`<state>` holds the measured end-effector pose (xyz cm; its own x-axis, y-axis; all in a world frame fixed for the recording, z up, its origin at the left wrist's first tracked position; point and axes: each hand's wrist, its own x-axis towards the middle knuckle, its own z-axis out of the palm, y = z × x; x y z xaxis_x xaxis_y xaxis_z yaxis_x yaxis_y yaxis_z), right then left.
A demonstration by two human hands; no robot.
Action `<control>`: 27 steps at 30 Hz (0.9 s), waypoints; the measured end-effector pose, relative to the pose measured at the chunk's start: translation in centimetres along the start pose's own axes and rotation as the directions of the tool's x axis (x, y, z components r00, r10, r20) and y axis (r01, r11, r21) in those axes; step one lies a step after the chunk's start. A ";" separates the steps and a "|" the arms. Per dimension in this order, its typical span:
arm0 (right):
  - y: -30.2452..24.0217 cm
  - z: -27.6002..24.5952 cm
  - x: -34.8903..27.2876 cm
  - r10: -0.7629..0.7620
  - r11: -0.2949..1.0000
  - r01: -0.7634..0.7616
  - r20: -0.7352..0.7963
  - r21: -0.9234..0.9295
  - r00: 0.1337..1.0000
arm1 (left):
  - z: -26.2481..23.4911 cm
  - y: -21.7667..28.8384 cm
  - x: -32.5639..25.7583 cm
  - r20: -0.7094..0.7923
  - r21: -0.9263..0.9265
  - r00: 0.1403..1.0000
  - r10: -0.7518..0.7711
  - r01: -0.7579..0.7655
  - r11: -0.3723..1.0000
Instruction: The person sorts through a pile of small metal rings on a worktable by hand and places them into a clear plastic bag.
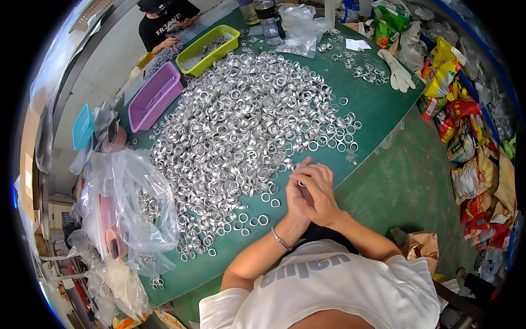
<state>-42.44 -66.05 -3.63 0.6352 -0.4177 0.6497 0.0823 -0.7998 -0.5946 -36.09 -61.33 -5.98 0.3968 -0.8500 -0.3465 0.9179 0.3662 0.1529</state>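
Observation:
My left hand [297, 202] and my right hand [320, 193] are pressed together just past the near edge of the green table [361, 129]. The right fingers fold over the left hand. A small silvery glint shows between them, but the fingers hide most of what they hold. Right beyond my hands spreads a broad heap of silver metal rings [235, 120]. Several loose rings [263, 220] lie along the heap's near side, and others lie flat to its right. A bracelet [281, 239] is on my left wrist.
A purple bin [156, 96] and a yellow-green bin [208, 50] stand beyond the heap. Clear plastic bags [143, 197] cover the table's left side. A white glove [396, 71] lies at the far right corner. Another person [164, 24] sits opposite. Colourful sacks [466, 148] line the right.

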 end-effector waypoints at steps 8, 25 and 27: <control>0.5 -0.6 0.3 0.158 0.981 -0.140 -0.135 0.137 0.978 | -0.7 1.1 0.0 -0.051 0.133 0.998 -0.034 0.041 0.990; 11.0 -0.8 2.6 0.203 0.910 -0.129 0.153 -0.395 0.967 | 0.4 2.3 0.0 -0.028 0.172 0.981 -0.191 0.193 0.966; 11.3 -0.8 2.5 0.181 0.908 -0.118 0.123 -0.403 0.976 | 1.0 2.2 0.0 -0.061 0.183 0.981 -0.184 0.192 0.964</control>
<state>-40.53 -76.43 -8.34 0.7291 -0.4995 0.4678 -0.3095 -0.8503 -0.4256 -34.03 -60.91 -4.72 0.2206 -0.8782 -0.4244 0.9606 0.1201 0.2506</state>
